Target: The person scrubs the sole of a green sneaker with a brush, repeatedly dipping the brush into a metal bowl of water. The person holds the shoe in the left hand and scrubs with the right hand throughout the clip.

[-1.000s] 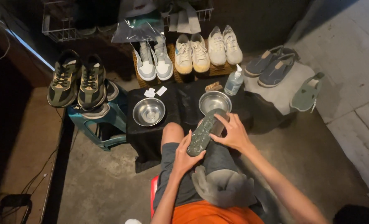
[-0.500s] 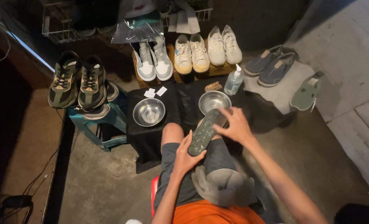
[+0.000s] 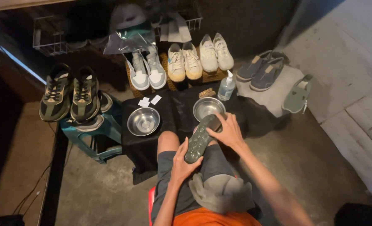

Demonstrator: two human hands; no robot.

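Since the earlier frame our right hand [image 3: 228, 133] has slid back along the green shoe [image 3: 200, 139], which lies sole-up on our lap. Our left hand [image 3: 182, 161] cups its heel, the grip curled around it; the right presses the toe end. Just beyond that grip sits a steel bowl [image 3: 207, 108]; its mate [image 3: 297, 97] waits well right, untouched.
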